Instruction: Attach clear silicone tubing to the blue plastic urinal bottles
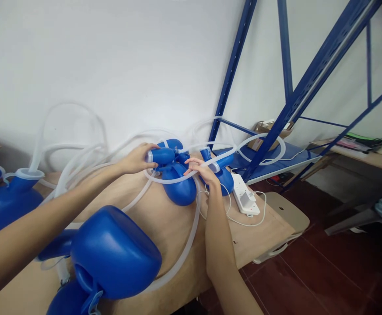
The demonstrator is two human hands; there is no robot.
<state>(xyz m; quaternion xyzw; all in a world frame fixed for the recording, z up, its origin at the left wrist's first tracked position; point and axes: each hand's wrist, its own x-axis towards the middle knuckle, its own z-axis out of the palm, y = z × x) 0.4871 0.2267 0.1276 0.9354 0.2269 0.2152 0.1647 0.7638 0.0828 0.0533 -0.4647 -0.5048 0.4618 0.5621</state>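
Note:
Several blue plastic bottles with clear hoses lie on a wooden table (250,245). At the table's back, my left hand (140,158) is wrapped round the capped neck of a blue bottle (179,186). My right hand (202,170) is beside the same bottle, fingers bent around a clear hose (167,179) that loops over it. Another blue bottle (225,180) lies just right of my right hand. A large blue bottle (115,251) is nearer the camera, below my left forearm.
A white power strip (243,194) with a plugged-in adapter lies at the table's right. Blue metal shelving (276,159) stands beyond, with a beige stool (284,212) below. Another blue bottle (10,201) and coiled hoses are at the left.

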